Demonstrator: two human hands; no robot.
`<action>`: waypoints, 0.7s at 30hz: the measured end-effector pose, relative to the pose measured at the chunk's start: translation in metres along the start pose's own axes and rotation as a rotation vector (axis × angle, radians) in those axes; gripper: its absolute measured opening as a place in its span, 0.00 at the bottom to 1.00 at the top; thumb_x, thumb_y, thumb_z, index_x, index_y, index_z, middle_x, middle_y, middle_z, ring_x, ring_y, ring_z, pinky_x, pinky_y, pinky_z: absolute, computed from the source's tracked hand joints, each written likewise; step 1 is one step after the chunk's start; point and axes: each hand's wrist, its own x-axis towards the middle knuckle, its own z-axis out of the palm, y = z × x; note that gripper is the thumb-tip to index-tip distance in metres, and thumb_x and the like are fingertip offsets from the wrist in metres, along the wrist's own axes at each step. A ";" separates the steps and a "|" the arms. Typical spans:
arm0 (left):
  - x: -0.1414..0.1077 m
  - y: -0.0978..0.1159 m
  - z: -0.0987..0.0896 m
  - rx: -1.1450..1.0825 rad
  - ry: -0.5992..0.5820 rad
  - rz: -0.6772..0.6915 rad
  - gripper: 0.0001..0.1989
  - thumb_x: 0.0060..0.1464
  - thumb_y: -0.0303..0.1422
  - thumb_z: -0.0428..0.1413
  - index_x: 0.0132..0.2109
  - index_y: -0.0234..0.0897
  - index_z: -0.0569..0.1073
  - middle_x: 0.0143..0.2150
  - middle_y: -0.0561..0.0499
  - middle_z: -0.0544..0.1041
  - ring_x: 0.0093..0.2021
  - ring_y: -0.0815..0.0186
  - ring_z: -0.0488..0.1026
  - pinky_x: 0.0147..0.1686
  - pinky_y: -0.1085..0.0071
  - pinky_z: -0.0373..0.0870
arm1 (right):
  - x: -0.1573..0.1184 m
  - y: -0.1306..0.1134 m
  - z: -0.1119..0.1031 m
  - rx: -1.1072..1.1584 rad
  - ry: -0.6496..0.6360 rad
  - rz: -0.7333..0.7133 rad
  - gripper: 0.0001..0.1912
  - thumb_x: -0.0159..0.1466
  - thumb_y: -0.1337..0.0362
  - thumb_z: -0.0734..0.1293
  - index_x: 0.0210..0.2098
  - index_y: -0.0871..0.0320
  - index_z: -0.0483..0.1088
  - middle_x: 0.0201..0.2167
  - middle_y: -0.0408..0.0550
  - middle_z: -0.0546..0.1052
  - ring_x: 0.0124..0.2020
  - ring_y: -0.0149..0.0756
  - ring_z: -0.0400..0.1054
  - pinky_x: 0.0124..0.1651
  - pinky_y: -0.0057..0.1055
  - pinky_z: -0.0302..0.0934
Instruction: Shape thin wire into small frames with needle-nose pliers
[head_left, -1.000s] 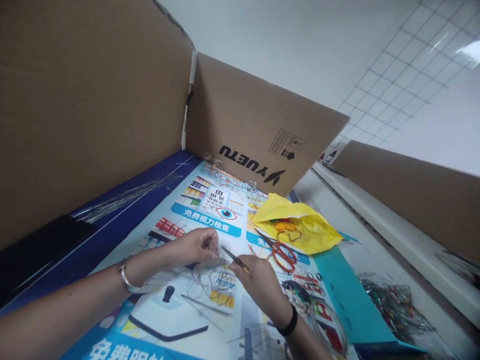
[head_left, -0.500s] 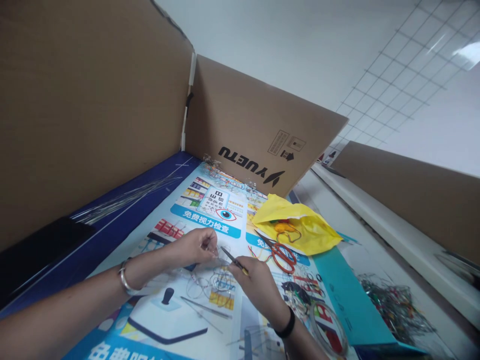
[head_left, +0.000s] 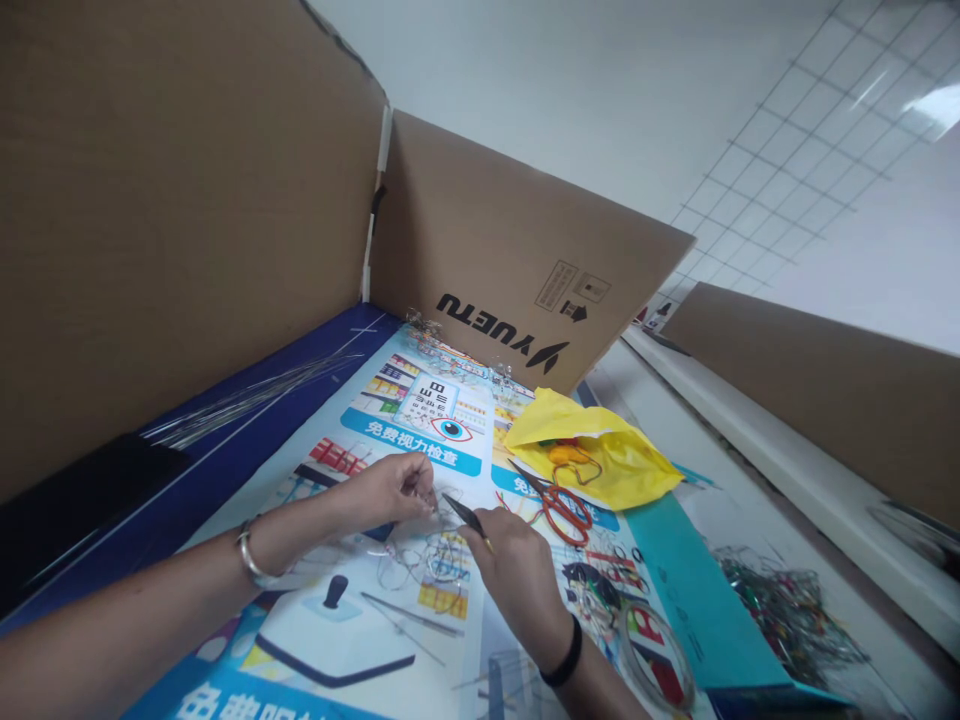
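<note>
My left hand [head_left: 409, 485], with a silver bracelet at its wrist, has thumb and fingers pinched on a thin wire piece [head_left: 439, 518] whose shape is hard to make out. Closed round a pair of needle-nose pliers [head_left: 463, 512] is my right hand [head_left: 517, 560], a black band at the wrist. The pliers' dark jaws point up and left, just right of my left fingertips. Beneath both hands lies a loose heap of bent wire pieces [head_left: 435, 560] on the printed sheet. Orange-handled scissors [head_left: 562, 510] rest to the right, against a yellow bag [head_left: 600, 450] holding orange thread.
Cardboard panels [head_left: 517, 230] stand at the back and left. Long straight wires [head_left: 255, 400] lie along the left edge. A clear round container [head_left: 656, 655] sits at lower right, and a tangled pile of wire pieces [head_left: 787, 610] lies beyond the teal edge.
My right hand has turned slightly, and the pliers' jaws have rotated with it, showing broader. The left hand has barely shifted.
</note>
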 end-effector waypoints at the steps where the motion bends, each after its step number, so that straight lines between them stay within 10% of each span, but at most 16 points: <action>1: 0.000 0.000 0.000 0.004 0.000 0.004 0.08 0.41 0.27 0.55 0.30 0.36 0.63 0.29 0.55 0.73 0.26 0.72 0.65 0.23 0.78 0.57 | 0.000 0.000 0.001 -0.001 0.005 -0.002 0.10 0.64 0.60 0.60 0.35 0.57 0.70 0.31 0.47 0.74 0.36 0.36 0.68 0.37 0.27 0.54; 21: -0.002 0.006 -0.001 0.099 -0.052 0.038 0.07 0.40 0.25 0.53 0.30 0.36 0.63 0.29 0.55 0.73 0.29 0.71 0.67 0.27 0.77 0.60 | 0.003 0.010 -0.009 0.048 -0.002 -0.256 0.08 0.63 0.60 0.62 0.34 0.57 0.68 0.31 0.47 0.69 0.37 0.36 0.61 0.41 0.30 0.52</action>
